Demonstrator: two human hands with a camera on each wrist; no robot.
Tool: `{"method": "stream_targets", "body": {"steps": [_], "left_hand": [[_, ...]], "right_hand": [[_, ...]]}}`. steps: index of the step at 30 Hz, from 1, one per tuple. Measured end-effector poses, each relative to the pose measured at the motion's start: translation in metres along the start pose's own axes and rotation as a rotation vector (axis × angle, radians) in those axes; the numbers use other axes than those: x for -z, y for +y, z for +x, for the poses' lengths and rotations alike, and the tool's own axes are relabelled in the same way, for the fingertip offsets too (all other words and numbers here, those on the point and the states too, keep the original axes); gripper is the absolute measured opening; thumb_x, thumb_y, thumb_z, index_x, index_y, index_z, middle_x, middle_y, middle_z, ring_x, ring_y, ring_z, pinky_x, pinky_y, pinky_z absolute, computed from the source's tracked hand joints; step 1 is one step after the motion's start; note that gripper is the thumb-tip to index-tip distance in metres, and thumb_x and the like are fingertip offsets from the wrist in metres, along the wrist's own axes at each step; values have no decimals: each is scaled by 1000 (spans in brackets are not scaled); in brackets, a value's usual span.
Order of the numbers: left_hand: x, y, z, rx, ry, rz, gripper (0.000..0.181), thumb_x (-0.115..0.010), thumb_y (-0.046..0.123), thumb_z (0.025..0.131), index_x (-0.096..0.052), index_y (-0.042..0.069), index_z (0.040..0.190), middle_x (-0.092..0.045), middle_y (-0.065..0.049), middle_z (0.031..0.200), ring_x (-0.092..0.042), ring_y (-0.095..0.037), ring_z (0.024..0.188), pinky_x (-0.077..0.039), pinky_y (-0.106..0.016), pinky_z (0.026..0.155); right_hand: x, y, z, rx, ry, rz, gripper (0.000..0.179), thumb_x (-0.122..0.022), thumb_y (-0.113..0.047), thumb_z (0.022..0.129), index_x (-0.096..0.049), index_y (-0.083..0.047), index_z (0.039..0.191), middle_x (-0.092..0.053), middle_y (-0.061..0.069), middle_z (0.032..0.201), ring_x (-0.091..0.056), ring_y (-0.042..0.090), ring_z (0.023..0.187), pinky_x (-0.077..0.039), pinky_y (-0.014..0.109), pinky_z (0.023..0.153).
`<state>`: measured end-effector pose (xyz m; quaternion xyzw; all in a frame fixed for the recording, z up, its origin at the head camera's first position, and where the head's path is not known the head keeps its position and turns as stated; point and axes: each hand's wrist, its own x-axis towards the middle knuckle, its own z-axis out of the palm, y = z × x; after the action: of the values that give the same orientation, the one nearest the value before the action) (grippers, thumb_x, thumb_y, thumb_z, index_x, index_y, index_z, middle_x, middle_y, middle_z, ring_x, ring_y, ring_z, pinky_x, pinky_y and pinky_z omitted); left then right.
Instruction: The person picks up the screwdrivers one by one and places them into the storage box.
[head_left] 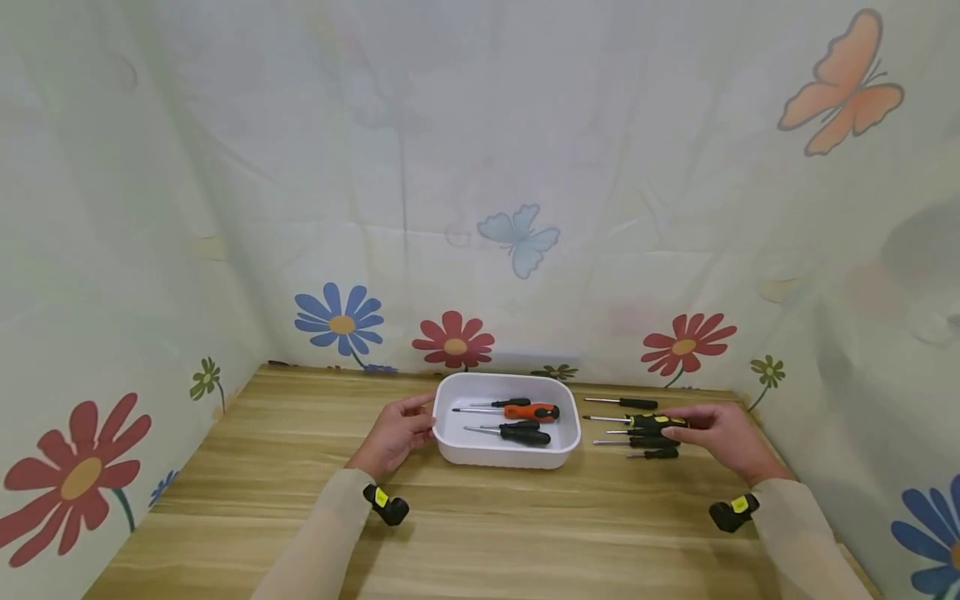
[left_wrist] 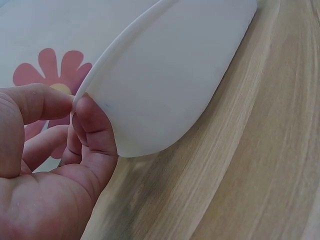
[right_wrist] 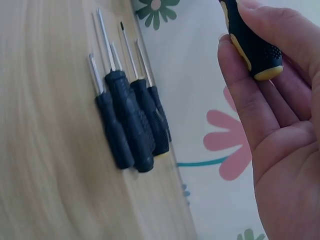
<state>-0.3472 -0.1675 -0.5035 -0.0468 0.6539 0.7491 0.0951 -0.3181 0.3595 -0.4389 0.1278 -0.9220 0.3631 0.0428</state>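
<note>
My left hand (head_left: 397,433) pinches the left rim of a white plastic tray (head_left: 502,458), thumb on one side of the wall and fingers on the other, as the left wrist view shows. Inside the tray lie an orange-and-black screwdriver (head_left: 528,412) and several black-handled ones (head_left: 528,437). In my right hand (head_left: 723,433) is a black-and-yellow screwdriver (right_wrist: 255,50), gripped by its handle between thumb and fingers. It is held above a row of several black-handled screwdrivers (right_wrist: 130,117) on the table, right of the tray; their shafts point left in the head view.
The wood-grain table (head_left: 525,533) meets a pale curtain (head_left: 420,208) printed with flowers and butterflies at its back and sides. One black screwdriver (head_left: 637,403) lies nearest the back edge. Both wrists wear small black cameras (head_left: 386,505).
</note>
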Motion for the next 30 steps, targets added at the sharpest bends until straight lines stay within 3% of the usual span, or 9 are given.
{"method": "stream_targets", "body": {"steps": [6, 14, 22, 30], "left_hand": [[0, -1, 0, -1, 1, 0, 54, -63, -3, 96, -57, 12, 147, -57, -12, 111, -62, -20, 84, -58, -32, 82], [0, -2, 1, 8, 7, -2, 53, -63, -2, 96, -58, 13, 147, -57, -16, 117, -62, -21, 86, -59, -32, 84], [0, -3, 2, 10, 6, 1, 54, -64, -3, 95, -58, 14, 146, -57, -12, 111, -62, -21, 87, -59, -31, 83], [0, -1, 1, 7, 6, 2, 54, -63, -3, 96, -58, 14, 146, -56, -10, 109, -62, -20, 86, -58, -31, 83]], "right_hand": [[-1, -12, 3, -26, 0, 13, 47, -80, -47, 85, -77, -17, 122, -72, 12, 128, -68, 6, 102, -58, 22, 78], [-3, -23, 8, 15, 16, 34, 46, -80, -46, 85, -77, -19, 122, -74, 9, 124, -66, -6, 99, -57, 21, 80], [-15, -33, 15, 19, 6, 44, 45, -81, -45, 84, -78, -18, 121, -77, 6, 115, -69, 7, 92, -57, 23, 77], [-30, -43, 26, 37, 3, 124, 39, -84, -39, 83, -79, -21, 118, -78, 5, 113, -70, 11, 88, -59, 24, 74]]}}
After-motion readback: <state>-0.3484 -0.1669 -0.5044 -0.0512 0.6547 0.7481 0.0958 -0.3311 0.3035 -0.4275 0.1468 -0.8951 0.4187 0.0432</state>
